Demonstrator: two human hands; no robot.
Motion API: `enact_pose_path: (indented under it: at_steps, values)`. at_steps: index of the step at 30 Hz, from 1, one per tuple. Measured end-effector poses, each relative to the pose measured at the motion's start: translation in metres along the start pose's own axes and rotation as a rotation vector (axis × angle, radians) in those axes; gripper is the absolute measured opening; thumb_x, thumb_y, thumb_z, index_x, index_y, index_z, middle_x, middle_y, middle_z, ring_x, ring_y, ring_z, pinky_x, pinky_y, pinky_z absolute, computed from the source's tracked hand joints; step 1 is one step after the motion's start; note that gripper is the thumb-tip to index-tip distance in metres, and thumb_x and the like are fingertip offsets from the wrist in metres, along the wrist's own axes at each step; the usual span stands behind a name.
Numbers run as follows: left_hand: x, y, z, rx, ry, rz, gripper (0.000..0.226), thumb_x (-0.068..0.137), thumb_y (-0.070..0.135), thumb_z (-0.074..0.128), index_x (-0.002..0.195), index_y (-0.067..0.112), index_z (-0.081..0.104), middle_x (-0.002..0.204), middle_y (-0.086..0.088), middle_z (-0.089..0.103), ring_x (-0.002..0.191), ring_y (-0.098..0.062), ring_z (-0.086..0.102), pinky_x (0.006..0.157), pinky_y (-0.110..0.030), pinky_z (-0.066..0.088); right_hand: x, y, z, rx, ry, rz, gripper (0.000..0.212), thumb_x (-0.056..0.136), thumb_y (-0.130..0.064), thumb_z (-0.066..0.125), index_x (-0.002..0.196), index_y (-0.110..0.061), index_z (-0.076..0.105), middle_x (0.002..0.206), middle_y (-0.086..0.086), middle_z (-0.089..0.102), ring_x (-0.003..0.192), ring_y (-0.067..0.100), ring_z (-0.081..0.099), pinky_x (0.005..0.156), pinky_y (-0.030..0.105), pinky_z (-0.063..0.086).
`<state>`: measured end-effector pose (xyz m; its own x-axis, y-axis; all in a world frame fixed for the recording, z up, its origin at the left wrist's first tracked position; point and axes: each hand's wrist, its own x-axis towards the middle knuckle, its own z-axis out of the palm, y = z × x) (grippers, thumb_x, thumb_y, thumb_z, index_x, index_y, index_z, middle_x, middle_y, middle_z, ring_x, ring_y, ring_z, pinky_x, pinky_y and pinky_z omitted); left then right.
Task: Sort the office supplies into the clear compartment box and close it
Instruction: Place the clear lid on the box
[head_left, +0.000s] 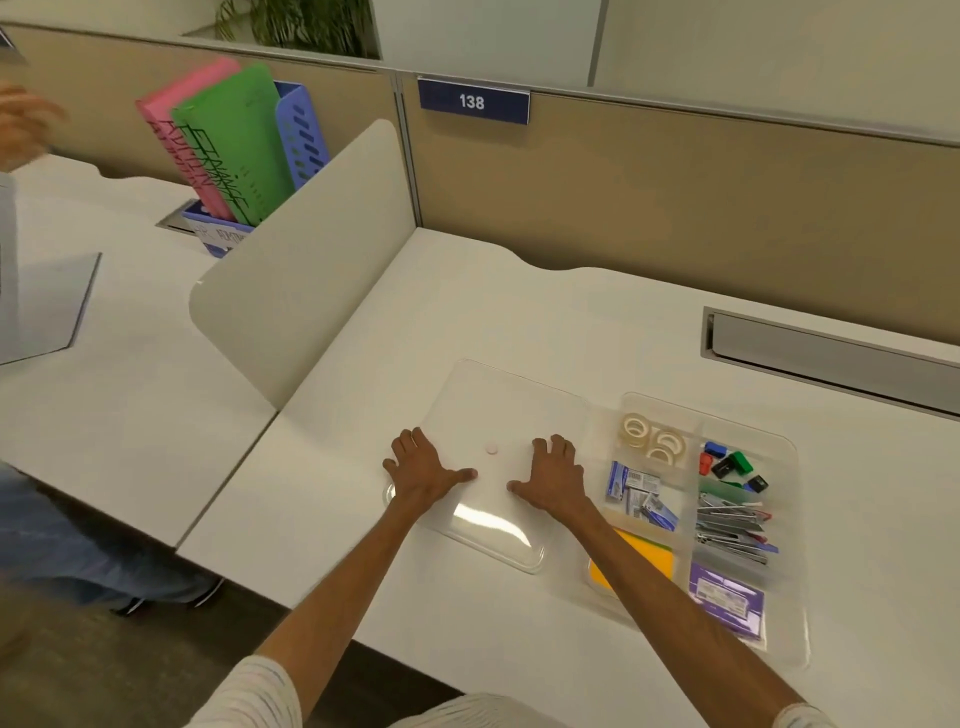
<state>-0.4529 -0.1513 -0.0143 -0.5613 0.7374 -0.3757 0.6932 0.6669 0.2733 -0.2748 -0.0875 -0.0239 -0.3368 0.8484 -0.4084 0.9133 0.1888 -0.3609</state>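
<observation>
1. Left hand (423, 467) and right hand (553, 475) lay flat, fingers spread, gripping nothing, on the clear plastic lid (498, 530).
2. Filled clear compartment box (789, 519) sat open just right of them.
3. White desk divider (306, 260) stood well left.

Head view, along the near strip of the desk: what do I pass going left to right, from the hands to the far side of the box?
Left hand → pink dot on the clear lid → right hand → staple packs → metal clips, in the open box.
</observation>
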Motion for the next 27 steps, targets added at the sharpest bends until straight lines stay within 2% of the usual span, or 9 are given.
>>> enact_pose_path:
  at_steps: [7,12,16,22,25,27]
  values:
    - [0.010,0.005,-0.003,0.095,0.062,-0.046,0.110,0.059,0.074,0.073,0.130,0.000,0.035,0.132,-0.012,0.039,0.123,-0.028,0.039,0.095,-0.041,0.040,0.004,0.002,0.000,0.017,0.047,-0.025,0.086,0.080,-0.052,0.068,0.147,-0.017,0.028,0.158,0.009,0.018,0.147,0.026,0.015,0.118,0.046,0.025]
    - [0.019,0.011,-0.017,0.059,0.046,-0.090,0.101,0.056,0.067,0.080,0.123,0.004,0.040,0.128,-0.012,0.042,0.121,-0.029,0.042,0.095,-0.041,0.041,0.008,-0.001,-0.008,0.020,0.044,-0.040,0.087,0.081,-0.052,0.067,0.149,-0.017,0.026,0.160,0.009,0.016,0.149,0.027,0.012,0.120,0.045,0.022]
    - [0.024,0.000,-0.018,-0.095,-0.031,-0.087,0.090,0.063,0.050,0.085,0.129,0.004,0.043,0.134,-0.015,0.042,0.128,-0.031,0.039,0.102,-0.045,0.039,-0.001,0.001,-0.002,-0.078,0.047,-0.006,0.083,0.084,-0.053,0.063,0.149,-0.017,0.026,0.160,0.009,0.017,0.148,0.029,0.016,0.120,0.047,0.020]
    - [0.035,-0.003,-0.039,-0.352,-0.027,-0.050,0.086,0.069,0.030,0.087,0.140,0.009,0.044,0.144,-0.014,0.043,0.139,-0.030,0.035,0.114,-0.044,0.034,0.005,-0.004,-0.014,-0.028,-0.020,0.007,0.087,0.087,-0.049,0.063,0.152,-0.012,0.019,0.162,0.011,0.010,0.150,0.030,0.011,0.120,0.045,0.024]
    - [0.035,0.001,-0.050,-0.494,-0.045,-0.047,0.081,0.066,0.018,0.089,0.134,0.005,0.047,0.138,-0.014,0.051,0.132,-0.030,0.046,0.111,-0.041,0.038,0.005,-0.009,-0.023,0.038,-0.088,0.045,0.092,0.087,-0.054,0.061,0.153,-0.009,0.014,0.163,0.014,0.005,0.151,0.032,0.008,0.120,0.049,0.022]
    - [0.034,0.006,-0.060,-0.635,-0.089,-0.035,0.075,0.065,0.007,0.087,0.128,0.004,0.046,0.130,-0.015,0.054,0.120,-0.029,0.053,0.105,-0.040,0.044,0.007,-0.014,-0.033,0.124,-0.127,0.070,0.095,0.087,-0.061,0.056,0.152,-0.005,0.017,0.161,0.018,0.011,0.149,0.035,0.014,0.120,0.050,0.021]
